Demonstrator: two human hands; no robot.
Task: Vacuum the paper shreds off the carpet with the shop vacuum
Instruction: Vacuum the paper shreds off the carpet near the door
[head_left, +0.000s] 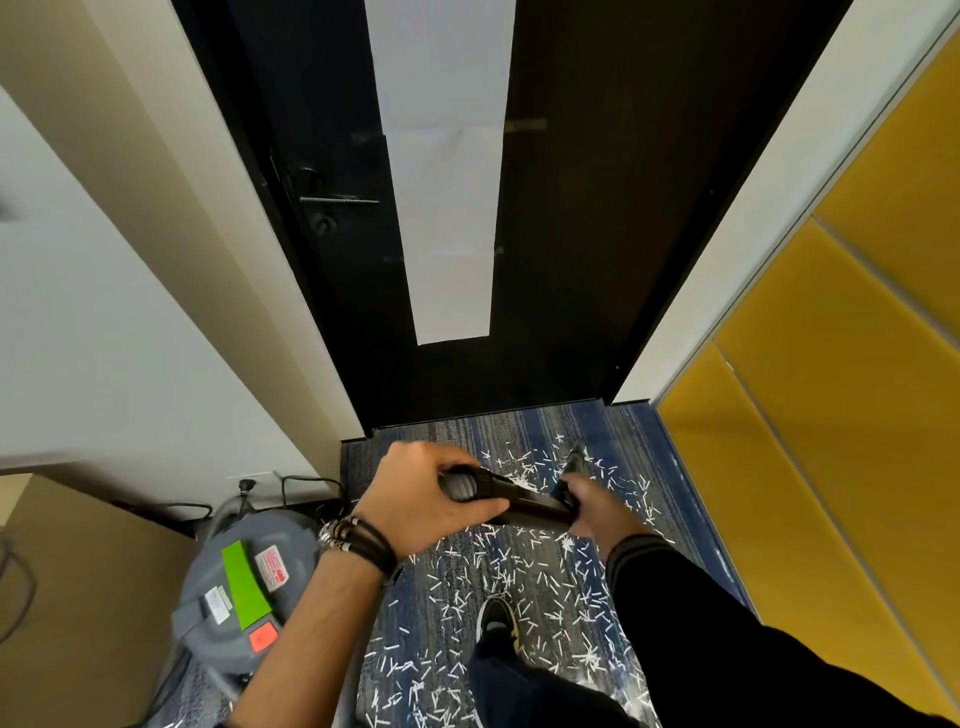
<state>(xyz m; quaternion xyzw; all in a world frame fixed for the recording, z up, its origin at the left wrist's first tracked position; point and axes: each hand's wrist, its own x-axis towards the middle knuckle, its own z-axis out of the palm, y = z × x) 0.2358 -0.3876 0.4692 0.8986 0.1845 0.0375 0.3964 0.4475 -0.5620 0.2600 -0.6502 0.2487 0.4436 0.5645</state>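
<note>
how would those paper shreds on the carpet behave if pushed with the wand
The paper shreds look small and thin, so probably very light and apt to scatter when nudged. They lie loose and separate on the textured carpet, so some may catch in its pile. Such narrow strips would likely bend, not push stiffly.

Soft, even indoor light; wide-angle bending at the edges.
The dark door (571, 208) swallows detail at centre, the white wall (104, 338) at left is bright without glare. The shop vacuum (244, 587) at lower left is slightly smeared; paper shreds (519, 566) at bottom centre look fairly sharp.
</note>
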